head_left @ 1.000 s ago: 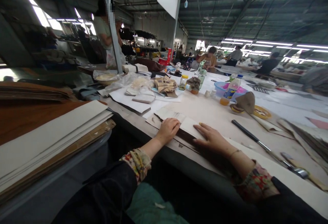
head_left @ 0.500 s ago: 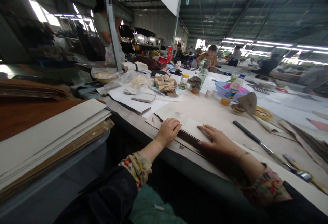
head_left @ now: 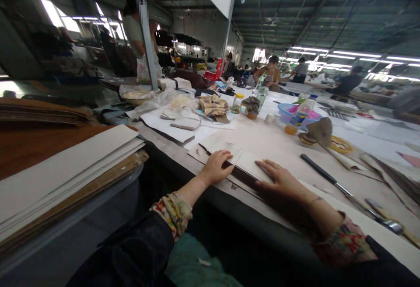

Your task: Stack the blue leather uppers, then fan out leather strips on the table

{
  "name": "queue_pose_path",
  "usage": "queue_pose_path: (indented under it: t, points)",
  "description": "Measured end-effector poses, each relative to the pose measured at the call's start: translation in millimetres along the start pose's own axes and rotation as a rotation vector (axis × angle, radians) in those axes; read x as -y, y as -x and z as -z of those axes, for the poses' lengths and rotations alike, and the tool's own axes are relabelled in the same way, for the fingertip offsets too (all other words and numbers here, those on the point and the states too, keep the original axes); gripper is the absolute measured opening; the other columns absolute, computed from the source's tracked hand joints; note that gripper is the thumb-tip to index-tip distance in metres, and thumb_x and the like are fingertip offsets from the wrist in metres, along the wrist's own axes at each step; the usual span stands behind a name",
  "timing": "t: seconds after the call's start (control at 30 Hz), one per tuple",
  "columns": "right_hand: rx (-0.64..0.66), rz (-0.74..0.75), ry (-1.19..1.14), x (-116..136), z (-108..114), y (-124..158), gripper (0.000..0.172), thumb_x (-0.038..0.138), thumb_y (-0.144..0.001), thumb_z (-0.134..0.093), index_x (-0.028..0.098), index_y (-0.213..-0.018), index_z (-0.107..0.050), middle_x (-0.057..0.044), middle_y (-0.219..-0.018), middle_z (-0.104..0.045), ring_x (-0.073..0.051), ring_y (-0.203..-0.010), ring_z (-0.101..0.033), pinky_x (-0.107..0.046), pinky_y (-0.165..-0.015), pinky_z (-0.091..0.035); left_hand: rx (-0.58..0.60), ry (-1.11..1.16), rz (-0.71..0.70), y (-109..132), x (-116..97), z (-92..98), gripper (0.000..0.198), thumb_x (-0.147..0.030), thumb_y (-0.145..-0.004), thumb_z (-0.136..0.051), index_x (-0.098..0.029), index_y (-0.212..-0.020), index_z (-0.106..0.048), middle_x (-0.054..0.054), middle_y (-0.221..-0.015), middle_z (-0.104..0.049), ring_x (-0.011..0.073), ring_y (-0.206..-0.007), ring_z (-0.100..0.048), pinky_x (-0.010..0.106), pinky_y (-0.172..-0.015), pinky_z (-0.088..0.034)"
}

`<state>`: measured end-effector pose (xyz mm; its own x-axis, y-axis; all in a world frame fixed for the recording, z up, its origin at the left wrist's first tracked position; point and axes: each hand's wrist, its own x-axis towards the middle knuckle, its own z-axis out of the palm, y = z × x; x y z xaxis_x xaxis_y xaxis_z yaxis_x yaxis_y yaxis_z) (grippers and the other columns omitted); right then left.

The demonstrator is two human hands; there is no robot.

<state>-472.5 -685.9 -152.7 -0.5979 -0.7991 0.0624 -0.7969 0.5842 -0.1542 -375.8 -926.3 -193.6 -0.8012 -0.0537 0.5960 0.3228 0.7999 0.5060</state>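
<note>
A long pale strip [head_left: 246,160] with a dark brown, folded-looking edge lies along the near side of the worktable. My left hand [head_left: 215,167] is bent over its edge, fingers on top and thumb at the near side, with part of the dark edge showing between them. Farther right, my right hand [head_left: 281,183] rests with fingers stretched out and apart on the strip, holding nothing. To the right of that hand lies a hammer [head_left: 348,197] with a black handle, beside a brush-like wooden tool [head_left: 383,212].
Stacked pale sheets [head_left: 72,169] and brown material [head_left: 49,145] lie on a grey bin at left. Cloth gloves [head_left: 213,105], a yellow-lidded jar [head_left: 237,103], a blue basin [head_left: 285,112] and a yellow dish [head_left: 341,144] stand across the table. Other people work farther back.
My left thumb and fingers have spread slightly, so more of the dark edge shows between them. My right hand stays in place on the strip. The view has shifted a little.
</note>
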Motion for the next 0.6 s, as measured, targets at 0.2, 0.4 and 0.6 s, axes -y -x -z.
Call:
queue_pose_path:
  t: [0.2,0.4,0.6]
  points:
    - [0.006,0.011,0.002,-0.7,-0.5,-0.8,0.073,0.066,-0.076,-0.044,0.023,-0.135,-0.036,-0.016,-0.135,-0.037,-0.032,-0.121,-0.039,-0.048,-0.099,-0.033,-0.016,0.021,-0.004,0.3,-0.1,0.2,0.018,-0.022,-0.074,-0.058,-0.016,-0.091,-0.059,0.007,-0.105,-0.059,0.0183,-0.103,-0.051,0.034,-0.095,-0.038]
    - [0.001,0.002,0.018,-0.4,-0.7,-0.4,0.074,0.065,-0.076,-0.045,0.022,-0.135,-0.036,-0.016,-0.135,-0.038,-0.032,-0.121,-0.039,-0.047,-0.1,-0.033,-0.049,-0.037,-0.031,3.0,-0.6,-2.7,0.024,-0.028,-0.079,-0.055,-0.016,-0.1,-0.057,0.006,-0.102,-0.06,0.0183,-0.098,-0.052,0.035,-0.091,-0.039]
    - [-0.015,0.012,-0.001,-1.1,-1.6,-0.1,0.073,0.066,-0.075,-0.045,0.024,-0.135,-0.037,-0.015,-0.135,-0.038,-0.031,-0.12,-0.041,-0.048,-0.099,-0.034,0.026,-0.153,-0.154,1.3,-3.9,2.8,0.022,-0.03,-0.089,-0.043,-0.018,-0.094,-0.061,0.004,-0.098,-0.061,0.0152,-0.092,-0.052,0.03,-0.087,-0.039]
